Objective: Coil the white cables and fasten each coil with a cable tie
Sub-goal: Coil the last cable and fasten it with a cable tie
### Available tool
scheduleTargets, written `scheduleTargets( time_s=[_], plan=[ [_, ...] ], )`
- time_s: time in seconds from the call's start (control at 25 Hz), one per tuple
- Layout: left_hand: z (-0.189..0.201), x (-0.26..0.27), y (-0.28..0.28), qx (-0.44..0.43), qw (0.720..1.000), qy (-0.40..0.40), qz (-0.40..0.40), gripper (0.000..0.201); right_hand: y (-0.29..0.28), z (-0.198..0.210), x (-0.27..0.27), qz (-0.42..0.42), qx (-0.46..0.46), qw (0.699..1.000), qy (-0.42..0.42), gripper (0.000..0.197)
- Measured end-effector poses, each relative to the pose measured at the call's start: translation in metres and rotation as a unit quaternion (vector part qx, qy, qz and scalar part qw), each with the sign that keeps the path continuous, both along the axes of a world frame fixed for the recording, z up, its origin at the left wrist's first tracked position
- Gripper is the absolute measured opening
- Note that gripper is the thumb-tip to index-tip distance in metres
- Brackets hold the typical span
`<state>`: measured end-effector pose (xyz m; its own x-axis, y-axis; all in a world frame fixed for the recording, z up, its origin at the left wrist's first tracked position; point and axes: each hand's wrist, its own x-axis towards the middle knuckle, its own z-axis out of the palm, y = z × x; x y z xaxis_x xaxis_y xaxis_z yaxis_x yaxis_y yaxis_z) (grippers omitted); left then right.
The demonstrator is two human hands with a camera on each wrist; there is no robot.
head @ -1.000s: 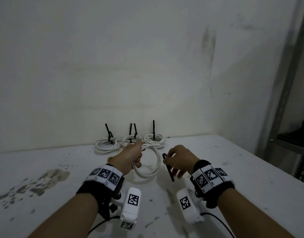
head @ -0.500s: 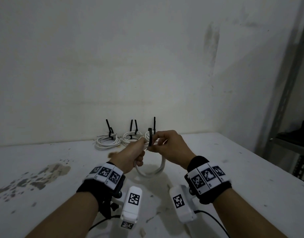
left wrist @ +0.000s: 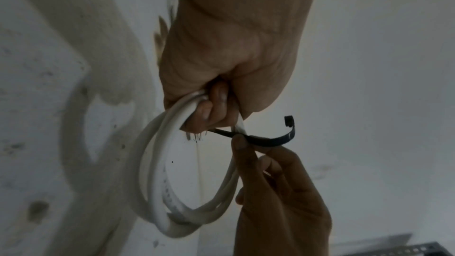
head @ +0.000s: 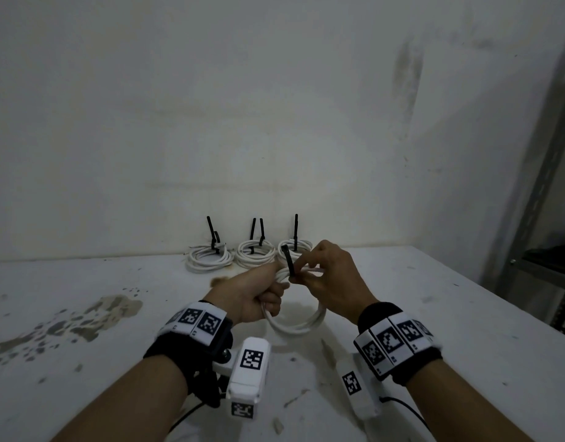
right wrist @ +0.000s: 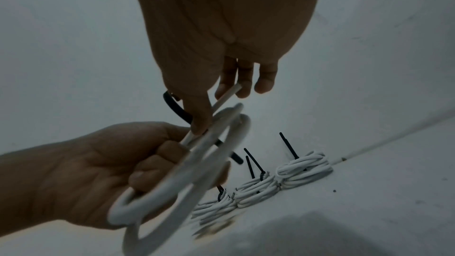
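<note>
My left hand [head: 258, 293] grips the white coil [head: 298, 325], held above the table [head: 466, 330] at my twelve o'clock. My right hand [head: 330, 279] pinches the black tie [left wrist: 268, 139] against it. The cable looks springy and light, so I'd hold where the loops cross.

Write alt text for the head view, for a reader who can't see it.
Above a worn white table, the left hand grips a white cable coil while the right hand pinches a black cable tie against it. Three tied coils sit in a row by the wall behind.
</note>
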<state>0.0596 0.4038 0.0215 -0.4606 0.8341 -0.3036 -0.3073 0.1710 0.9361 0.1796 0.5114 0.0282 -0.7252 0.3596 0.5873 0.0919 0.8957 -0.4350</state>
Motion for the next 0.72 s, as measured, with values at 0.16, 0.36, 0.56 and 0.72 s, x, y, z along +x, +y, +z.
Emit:
scheduleTargets(
  time_s=[0.16, 0.36, 0.56, 0.72],
  plan=[
    [0.000, 0.005, -0.003, 0.044, 0.999, -0.016, 0.020, 0.037, 0.001, 0.000, 0.001, 0.000, 0.029, 1.000, -0.002, 0.006],
    [-0.005, 0.002, -0.005, 0.078, 0.992, 0.061, 0.076, 0.020, -0.004, -0.004, 0.004, 0.054, 0.040, 0.998, -0.010, 0.016],
    [-0.009, -0.002, -0.013, 0.065, 0.983, 0.143, 0.098, 0.024, -0.015, -0.004, 0.008, 0.079, 0.019, 0.997, 0.013, 0.008],
    [-0.011, -0.002, -0.022, 0.052, 0.970, 0.212, 0.106, 0.018, -0.025, -0.001, 0.001, 0.075, -0.072, 0.994, 0.041, 0.009]
  ],
)
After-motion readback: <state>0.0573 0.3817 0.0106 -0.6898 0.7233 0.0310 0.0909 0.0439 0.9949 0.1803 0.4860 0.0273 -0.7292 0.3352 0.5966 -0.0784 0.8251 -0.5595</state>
